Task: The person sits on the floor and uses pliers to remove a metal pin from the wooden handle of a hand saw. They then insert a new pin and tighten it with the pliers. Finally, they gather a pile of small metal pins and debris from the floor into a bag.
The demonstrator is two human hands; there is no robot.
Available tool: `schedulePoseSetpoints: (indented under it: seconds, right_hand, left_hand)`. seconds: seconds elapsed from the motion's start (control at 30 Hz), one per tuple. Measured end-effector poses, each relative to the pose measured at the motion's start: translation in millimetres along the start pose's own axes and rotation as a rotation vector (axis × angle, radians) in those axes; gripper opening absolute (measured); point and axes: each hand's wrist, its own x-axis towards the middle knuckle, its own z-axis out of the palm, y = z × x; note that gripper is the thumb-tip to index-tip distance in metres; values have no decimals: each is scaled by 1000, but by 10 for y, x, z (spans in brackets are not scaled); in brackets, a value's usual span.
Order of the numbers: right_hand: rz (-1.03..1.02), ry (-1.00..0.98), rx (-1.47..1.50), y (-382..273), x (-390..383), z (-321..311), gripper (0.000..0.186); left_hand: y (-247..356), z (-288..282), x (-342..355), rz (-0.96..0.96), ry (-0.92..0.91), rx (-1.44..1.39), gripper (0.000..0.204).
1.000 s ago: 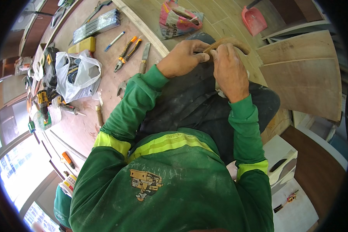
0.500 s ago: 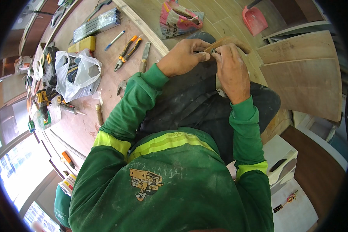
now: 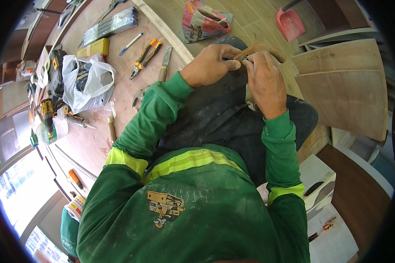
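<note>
Pinching the left end of a curved wooden piece (image 3: 276,51) between thumb and fingers, the left hand (image 3: 210,65) holds it up over the dark trousers (image 3: 197,118); the right hand (image 3: 267,83) has thumb and forefinger closed on a small dark piece (image 3: 244,58) right beside the wood, too tiny to identify. The wood looks light and rigid, perhaps a little slick if dusty, and unlikely to break under finger pressure; its slim left end seems a sound place to grasp, while the small piece is probably hard, easy to drop and best taken by its edges. Beside the green left sleeve (image 3: 149,116), the pinkish workbench (image 3: 123,98) carries a partly hidden claw hammer (image 3: 138,97), a chisel (image 3: 166,57) and orange-handled pliers (image 3: 142,60); farther over sit a white plastic bag (image 3: 85,100) and a cordless drill (image 3: 47,111). Beyond the trousers, a wood-plank floor (image 3: 249,25) bears a pink-and-grey sack (image 3: 197,28) and a red dustpan (image 3: 290,25), with plywood panels (image 3: 346,98) to the right
</note>
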Motion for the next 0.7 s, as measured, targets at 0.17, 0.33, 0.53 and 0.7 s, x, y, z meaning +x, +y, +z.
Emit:
schedulePoseSetpoints:
  seconds: [0.17, 0.33, 0.53, 0.7]
  right_hand:
    - [4, -12, -48, 3, 15, 16, 23]
    - [24, -45, -70, -23, 40, 19, 23]
    - [-40, -21, -78, 19, 11, 54, 20]
    - [-12, -40, -107, 12, 19, 71, 20]
  left_hand:
    - [8, 2, -16, 18, 11, 22, 42]
    - [-7, -7, -4, 22, 9, 56, 41]
    - [13, 7, -7, 27, 15, 66, 40]
    - [17, 8, -10, -5, 20, 85, 40]
